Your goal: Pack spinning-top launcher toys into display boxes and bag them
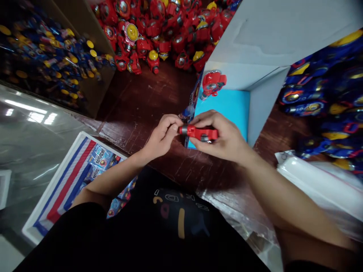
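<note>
Table (pixel 136 98) of dark red-brown wood, bearing a white, blue-bottomed box (pixel 265 105) right of centre and, at its far side, a heap of red toys (pixel 154 22). Near the box's close edge, the right hand (pixel 227 138) grips one toy (pixel 202 133) between thumb and fingers, while the left hand (pixel 161 138) pinches its grey-banded end.

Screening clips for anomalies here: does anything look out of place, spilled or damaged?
Nothing looks plainly spilled or damaged. One loose red toy stands out: it sits at the open box, apart from the red heap and the held toy; whether inside is unclear.
</note>
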`<state>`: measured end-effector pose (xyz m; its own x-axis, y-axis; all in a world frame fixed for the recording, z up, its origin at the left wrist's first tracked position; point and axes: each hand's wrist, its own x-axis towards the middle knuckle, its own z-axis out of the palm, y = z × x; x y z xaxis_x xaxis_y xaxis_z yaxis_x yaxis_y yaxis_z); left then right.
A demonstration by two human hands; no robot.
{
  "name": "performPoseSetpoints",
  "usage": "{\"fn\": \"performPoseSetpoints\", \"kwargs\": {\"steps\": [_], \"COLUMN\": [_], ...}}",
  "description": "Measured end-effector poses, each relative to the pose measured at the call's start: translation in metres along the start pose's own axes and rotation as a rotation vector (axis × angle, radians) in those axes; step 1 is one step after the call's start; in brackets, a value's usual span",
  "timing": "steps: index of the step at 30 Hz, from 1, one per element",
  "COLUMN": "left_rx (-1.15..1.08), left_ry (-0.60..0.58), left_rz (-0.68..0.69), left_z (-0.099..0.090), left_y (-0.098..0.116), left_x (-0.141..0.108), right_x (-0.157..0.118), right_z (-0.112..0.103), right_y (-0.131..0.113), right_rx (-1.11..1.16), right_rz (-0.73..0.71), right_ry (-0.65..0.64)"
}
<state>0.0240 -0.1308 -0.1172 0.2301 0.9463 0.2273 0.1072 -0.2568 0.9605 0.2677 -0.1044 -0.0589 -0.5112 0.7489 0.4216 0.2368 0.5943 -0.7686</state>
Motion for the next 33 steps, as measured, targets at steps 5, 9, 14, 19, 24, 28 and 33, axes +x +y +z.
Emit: {"fn": "performPoseSetpoints", "kwargs": {"steps": [5, 9, 14, 19, 24, 28, 33], "left_rx": [0.44, 0.759, 0.768, 0.533, -0.435, -0.597, -0.231], "left_ry": [-0.012, 0.02, -0.258, -0.278, -0.277, -0.407, -0.485], "left_rz": [0.1, 0.083, -0.307, -0.335, -0.517, -0.607, -0.379], "left_z": [0.008, -0.004, 0.004, -0.009, -0.021, -0.009, -0.004], "left_y": [-0.045, -0.058, -0.057, -0.035, 0.004, 0.03, 0.041], "left_x": [0.006, 0.04, 0.122, 0.111, 0.033, 0.009, 0.007], "right_x": [-0.019, -0.043, -0.041, -0.046, -0.049, -0.038, -0.041], "right_z": [-0.003, -0.017, -0.003, -0.017, -0.026, -0.018, -0.014], "right_y": [0.022, 0.028, 0.028, 0.01, 0.001, 0.003, -0.001], "right_rx": [-0.059, -0.053, -0.017, -0.178, -0.161, -0.072, 0.031], "right_rz": [0.155, 0.325, 0.283, 0.143, 0.043, 0.011, 0.016], "right_ry": [0.323, 0.502, 0.404, 0.244, 0.215, 0.134, 0.095]}}
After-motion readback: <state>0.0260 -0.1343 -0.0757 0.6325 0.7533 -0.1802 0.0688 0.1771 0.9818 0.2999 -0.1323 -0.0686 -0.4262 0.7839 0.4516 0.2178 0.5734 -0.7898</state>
